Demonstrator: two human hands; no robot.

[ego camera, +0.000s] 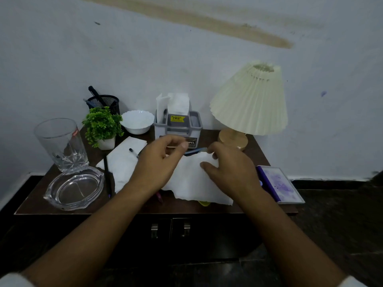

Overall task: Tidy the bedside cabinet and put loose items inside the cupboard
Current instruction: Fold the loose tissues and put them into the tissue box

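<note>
A crumpled white tissue (pixel 192 183) lies in the middle of the dark wooden cabinet top (pixel 35 206). My right hand (pixel 230 168) pinches its far edge. My left hand (pixel 157 162) hovers over its left side, thumb and forefinger closed on a thin pale stick (pixel 174 146). A blue pen (pixel 195 150) lies just beyond the tissue between my hands. A second white tissue (pixel 124 162) lies to the left with a black pen (pixel 133 153) on it. A pink pen (pixel 159 196) and something yellow (pixel 204 203) peek from under the tissue. The cupboard doors (pixel 154 230) below are shut.
On the left stand a tall glass (pixel 62 143), a glass ashtray (pixel 74 189), a small green plant (pixel 102 125), a mesh pen holder (pixel 105 103) and a white bowl (pixel 137 121). A grey tissue holder (pixel 178 125), a lamp (pixel 250 100) and a purple book (pixel 279 185) are at centre and right.
</note>
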